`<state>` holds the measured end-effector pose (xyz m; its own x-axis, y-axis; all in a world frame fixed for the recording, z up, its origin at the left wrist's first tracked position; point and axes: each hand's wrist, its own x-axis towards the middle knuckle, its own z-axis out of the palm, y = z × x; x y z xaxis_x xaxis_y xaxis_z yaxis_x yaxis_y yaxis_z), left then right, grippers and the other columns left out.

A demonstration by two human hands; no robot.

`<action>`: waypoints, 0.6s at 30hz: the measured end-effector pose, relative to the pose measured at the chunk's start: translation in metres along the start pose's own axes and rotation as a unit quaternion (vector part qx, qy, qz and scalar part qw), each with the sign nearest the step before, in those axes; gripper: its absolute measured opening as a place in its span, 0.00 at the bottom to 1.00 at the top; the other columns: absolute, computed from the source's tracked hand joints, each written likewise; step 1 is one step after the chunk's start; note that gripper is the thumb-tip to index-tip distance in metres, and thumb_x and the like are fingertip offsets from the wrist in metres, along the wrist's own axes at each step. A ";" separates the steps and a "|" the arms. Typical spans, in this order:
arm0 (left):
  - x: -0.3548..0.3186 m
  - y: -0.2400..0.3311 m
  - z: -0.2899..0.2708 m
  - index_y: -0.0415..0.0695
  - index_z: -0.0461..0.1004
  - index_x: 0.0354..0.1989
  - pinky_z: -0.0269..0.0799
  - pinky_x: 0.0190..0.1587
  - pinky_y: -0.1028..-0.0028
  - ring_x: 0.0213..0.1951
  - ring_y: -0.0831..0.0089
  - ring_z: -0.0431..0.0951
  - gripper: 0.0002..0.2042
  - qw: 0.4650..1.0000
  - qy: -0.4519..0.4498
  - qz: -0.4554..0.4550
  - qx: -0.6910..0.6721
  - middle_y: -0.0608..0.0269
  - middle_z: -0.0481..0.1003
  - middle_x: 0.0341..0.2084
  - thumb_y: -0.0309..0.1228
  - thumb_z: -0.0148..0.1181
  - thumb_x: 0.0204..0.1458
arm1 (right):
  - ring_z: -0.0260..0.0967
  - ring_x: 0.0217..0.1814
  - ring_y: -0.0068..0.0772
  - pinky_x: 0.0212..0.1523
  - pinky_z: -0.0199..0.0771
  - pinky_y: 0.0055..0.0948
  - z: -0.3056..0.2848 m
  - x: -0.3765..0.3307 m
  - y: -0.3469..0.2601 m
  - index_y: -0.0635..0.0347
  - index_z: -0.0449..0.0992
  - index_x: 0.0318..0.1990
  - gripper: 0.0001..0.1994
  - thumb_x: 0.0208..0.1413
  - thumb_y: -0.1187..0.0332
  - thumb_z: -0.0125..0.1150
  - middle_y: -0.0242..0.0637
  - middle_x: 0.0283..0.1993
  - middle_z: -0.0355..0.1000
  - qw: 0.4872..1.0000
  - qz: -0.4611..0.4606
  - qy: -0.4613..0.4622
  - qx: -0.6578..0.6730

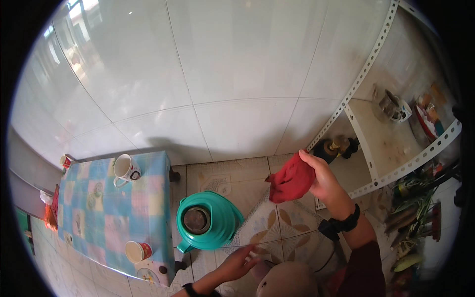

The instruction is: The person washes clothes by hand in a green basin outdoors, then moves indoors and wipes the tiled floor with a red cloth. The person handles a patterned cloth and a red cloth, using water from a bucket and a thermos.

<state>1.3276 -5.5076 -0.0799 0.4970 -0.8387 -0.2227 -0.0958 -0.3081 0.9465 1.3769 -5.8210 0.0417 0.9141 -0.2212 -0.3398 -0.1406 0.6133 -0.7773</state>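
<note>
My right hand point(324, 180) is raised in front of me, closed around a folded red cloth point(292, 180) between thumb and fingers. Low in the middle, my left hand point(239, 265) reaches in with its fingers stretched out and holds nothing. Nearest to it is a teal thermos jug point(225, 220) standing on the tiled floor, with its handle toward me. A dark brown round part point(197, 220) fills its top; whether it is a stopper or the bare mouth, I cannot tell. The cloth hangs apart from the jug, up and to its right.
At left stands a table point(106, 198) under a checked plastic cover, bearing a white mug point(126, 168) and a paper cup point(137, 251). A white slotted-metal shelf point(391, 143) is at right, with dark bottles point(331, 148) low inside. Green vegetables point(408, 262) lie beyond. A tiled wall point(237, 74) closes the back.
</note>
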 end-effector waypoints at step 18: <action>0.077 0.005 0.016 0.41 0.66 0.53 0.65 0.55 0.69 0.52 0.72 0.70 0.15 0.838 0.066 -0.003 -0.542 0.62 0.71 0.47 0.33 0.52 0.60 | 0.50 0.67 0.33 0.65 0.53 0.36 -0.105 -0.002 0.125 0.58 0.55 0.64 0.35 0.53 0.54 0.64 0.41 0.65 0.54 0.879 -0.067 -0.282 -0.379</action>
<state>1.3520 -5.5810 -0.0961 0.5928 -0.7593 -0.2686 0.7107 0.3364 0.6178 1.3173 -5.8238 -0.1105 0.9549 0.2889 -0.0687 -0.0355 -0.1186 -0.9923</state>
